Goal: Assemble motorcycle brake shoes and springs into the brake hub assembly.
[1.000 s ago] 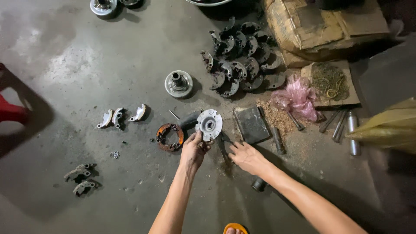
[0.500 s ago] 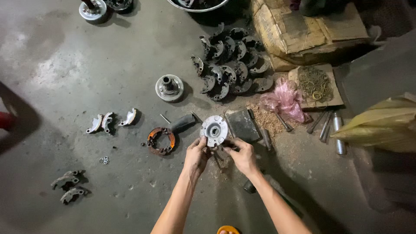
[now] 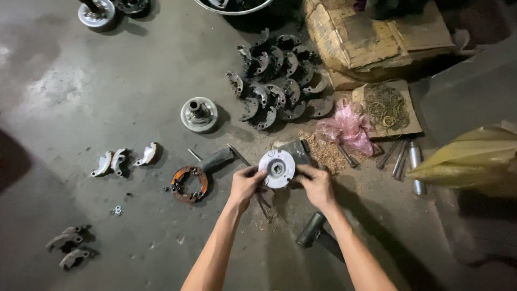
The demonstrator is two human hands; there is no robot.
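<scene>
A round silver metal plate (image 3: pixel 277 168) with a centre hole is held above the concrete floor between both hands. My left hand (image 3: pixel 245 186) grips its left edge, and my right hand (image 3: pixel 316 185) grips its right edge. Just left of my left hand lies a rusty orange ring plate (image 3: pixel 189 184) with a dark hammer-like tool (image 3: pixel 217 160) beside it. A dark flat block (image 3: pixel 295 150) shows behind the plate, partly hidden.
A pile of dark curved metal shoes (image 3: pixel 277 73) lies farther off, beside a worn cardboard box (image 3: pixel 371 37). A silver hub (image 3: pixel 198 113), loose light shoes (image 3: pixel 124 160), a pink bag (image 3: pixel 347 126), metal pins (image 3: pixel 406 159) and a black cylinder (image 3: pixel 311 229) lie around.
My right hand has moved from the floor onto the silver plate, so both hands now hold it. The view has shifted slightly, and the plate sits nearer to me.
</scene>
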